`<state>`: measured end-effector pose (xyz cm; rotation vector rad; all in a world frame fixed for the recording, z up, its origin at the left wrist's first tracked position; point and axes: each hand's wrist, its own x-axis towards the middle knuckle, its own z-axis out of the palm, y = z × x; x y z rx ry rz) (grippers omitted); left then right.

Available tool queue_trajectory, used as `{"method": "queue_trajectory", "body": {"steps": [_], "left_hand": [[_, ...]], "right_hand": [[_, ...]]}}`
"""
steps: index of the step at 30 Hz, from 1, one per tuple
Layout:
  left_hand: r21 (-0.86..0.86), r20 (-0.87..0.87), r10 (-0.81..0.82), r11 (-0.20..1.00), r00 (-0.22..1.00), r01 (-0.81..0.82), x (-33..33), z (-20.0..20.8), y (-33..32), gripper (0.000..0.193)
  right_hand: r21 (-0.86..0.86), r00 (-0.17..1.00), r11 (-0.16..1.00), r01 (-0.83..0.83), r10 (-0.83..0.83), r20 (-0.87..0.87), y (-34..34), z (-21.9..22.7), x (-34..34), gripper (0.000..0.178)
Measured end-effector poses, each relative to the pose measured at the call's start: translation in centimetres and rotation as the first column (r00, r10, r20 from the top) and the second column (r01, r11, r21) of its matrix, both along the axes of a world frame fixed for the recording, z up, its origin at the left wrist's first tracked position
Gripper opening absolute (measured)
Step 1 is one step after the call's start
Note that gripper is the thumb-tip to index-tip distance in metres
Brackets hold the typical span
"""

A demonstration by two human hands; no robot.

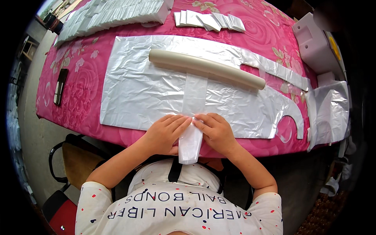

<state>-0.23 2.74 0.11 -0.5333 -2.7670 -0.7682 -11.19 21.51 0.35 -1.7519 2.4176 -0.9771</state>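
A narrow folded white plastic bag (pixel 190 143) runs down from the beige tube (pixel 207 69), and its lower end hangs past the table's near edge. My left hand (pixel 166 131) is closed on the left side of this strip, fingertips pressed against it. On its right side my right hand (pixel 216 131) pinches the strip, thumb and fingers meeting close to the left fingertips. Under both hands lies a flat stack of white plastic carrier bags (pixel 137 88) with handle cut-outs toward the right. The tube rests slantwise across the stack, over the strip's upper end.
Rows of folded white packets (pixel 117 15) lie at the far left, with a smaller row of packets (pixel 209 20) beside them. A dark narrow object (pixel 60 87) sits at left. White boxes (pixel 313 43) and more bags (pixel 331 113) stand right. A chair (pixel 80 162) is at lower left.
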Motion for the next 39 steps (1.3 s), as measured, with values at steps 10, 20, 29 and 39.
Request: {"method": "queue_trajectory", "body": {"steps": [10,20,29,39], "left_hand": [[0.496,0.263,0.29,0.777,0.92,-0.387,-2.2,0.9,0.4,0.052],[-0.188,0.186,0.255,0.957,0.949,-0.22,-2.1,-1.7,2.9,0.075],[-0.211,0.157,0.215,0.961,0.964,-0.18,-2.2,-1.6,2.2,0.073],[-0.074,0.003,0.224,0.972,0.975,-0.223,-4.4,-0.5,0.9,0.051]], "right_hand": [[0.233,0.727,0.918,0.32,-0.396,0.56,-2.4,0.8,-2.4,0.017],[0.43,0.53,0.86,0.275,-0.508,0.679,-3.4,1.6,-3.6,0.023],[-0.044,0.909,0.911,0.411,-0.413,-0.062,-2.5,0.5,-1.5,0.044],[0.105,0.994,0.991,-0.087,0.092,-0.051,-2.1,0.4,-6.2,0.045]]}}
